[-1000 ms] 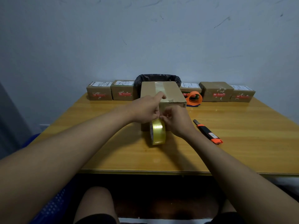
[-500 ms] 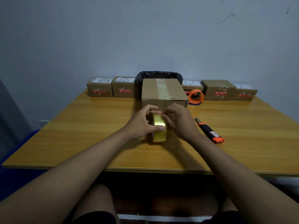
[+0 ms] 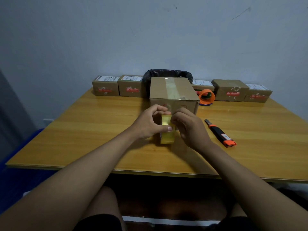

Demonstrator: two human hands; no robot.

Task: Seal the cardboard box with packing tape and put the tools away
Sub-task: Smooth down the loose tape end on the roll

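Observation:
A brown cardboard box (image 3: 171,90) stands in the middle of the wooden table (image 3: 83,130), with a strip of clear tape along its top. Right in front of it a yellowish roll of packing tape (image 3: 167,137) stands on edge. My left hand (image 3: 150,124) grips the roll, thumb across its near face and fingers over the top. My right hand (image 3: 190,129) pinches the roll's upper edge with curled fingertips. An orange and black utility knife (image 3: 220,133) lies to the right of my right hand.
An orange tape dispenser (image 3: 206,96) sits behind the box on the right. Several small labelled parcels (image 3: 105,85) line the back edge by the wall. A black-lined bin (image 3: 168,74) stands behind the box. A blue object (image 3: 20,157) lies below the table's left side.
My left hand came down from the box's top edge onto the tape roll. My right hand stayed at the roll. The camera tilted slightly.

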